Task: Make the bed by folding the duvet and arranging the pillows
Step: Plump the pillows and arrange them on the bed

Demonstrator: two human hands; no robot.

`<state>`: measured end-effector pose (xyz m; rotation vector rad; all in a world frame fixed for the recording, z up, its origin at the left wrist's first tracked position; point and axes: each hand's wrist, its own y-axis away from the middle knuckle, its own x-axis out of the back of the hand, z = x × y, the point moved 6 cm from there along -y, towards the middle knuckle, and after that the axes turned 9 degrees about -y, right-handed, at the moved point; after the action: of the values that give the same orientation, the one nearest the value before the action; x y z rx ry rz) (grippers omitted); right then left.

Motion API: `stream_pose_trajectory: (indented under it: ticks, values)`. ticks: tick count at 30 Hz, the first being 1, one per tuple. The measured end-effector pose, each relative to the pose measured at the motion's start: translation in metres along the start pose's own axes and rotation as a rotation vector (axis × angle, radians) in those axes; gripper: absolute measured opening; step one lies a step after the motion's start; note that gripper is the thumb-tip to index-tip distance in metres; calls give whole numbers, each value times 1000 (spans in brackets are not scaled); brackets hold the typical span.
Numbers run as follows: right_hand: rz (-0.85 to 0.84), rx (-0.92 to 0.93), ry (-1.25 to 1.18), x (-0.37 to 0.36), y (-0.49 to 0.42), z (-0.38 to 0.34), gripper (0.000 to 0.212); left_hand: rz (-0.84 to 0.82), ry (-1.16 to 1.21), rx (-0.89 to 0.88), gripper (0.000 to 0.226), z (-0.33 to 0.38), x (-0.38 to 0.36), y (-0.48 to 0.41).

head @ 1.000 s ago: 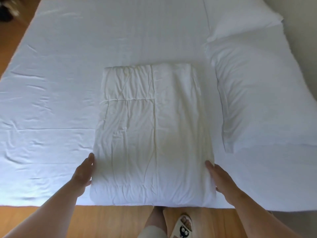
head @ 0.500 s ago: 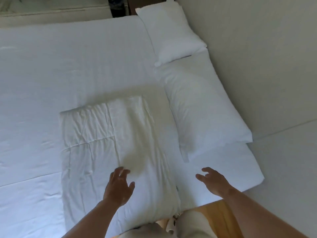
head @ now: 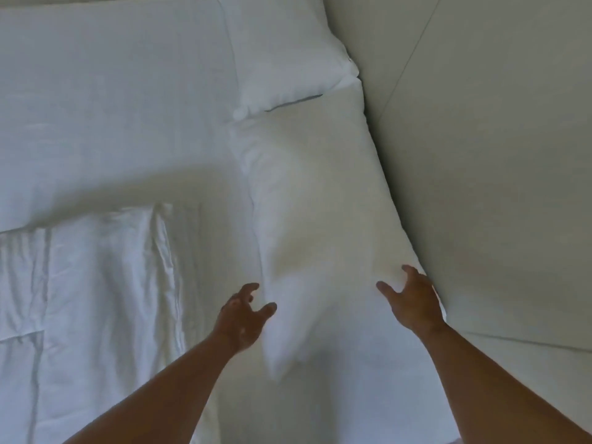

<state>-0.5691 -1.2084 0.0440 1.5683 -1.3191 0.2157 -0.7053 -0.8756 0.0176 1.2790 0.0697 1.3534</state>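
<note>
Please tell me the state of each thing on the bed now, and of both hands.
duvet: folded, lying flat
near pillow: lying flat, not gripped
far pillow: lying flat, beyond the near pillow
left hand: open, at near pillow's left edge
right hand: open, at its right corner

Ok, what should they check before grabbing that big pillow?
1. Folded duvet out of the way: ok, it lies left of the near pillow.
2. Left hand free: ok, open, by the pillow's left edge.
3. Right hand free: ok, open, by its right edge.
4. Hands touching the pillow: cannot tell.
5. Far pillow apart: not ok, their ends meet.
</note>
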Motion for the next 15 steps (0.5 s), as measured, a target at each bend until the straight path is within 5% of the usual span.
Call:
stream_pose_trajectory:
  ticks: [4,7,12,15]
  values:
    - [6,75,-86,15,-87,-7,96,-2,182,150,99,30,-35,-58]
    - [-69,77,-247,11,-126,-3,72,12,341,231,114,33,-47,-89]
    - [-175,125,-461,1,-162,-10,64,61,593,169,119,35,-46,-127]
    - [-263,164,-499,-9,-177,-16,84,102,675,159,112,42,-47,-136]
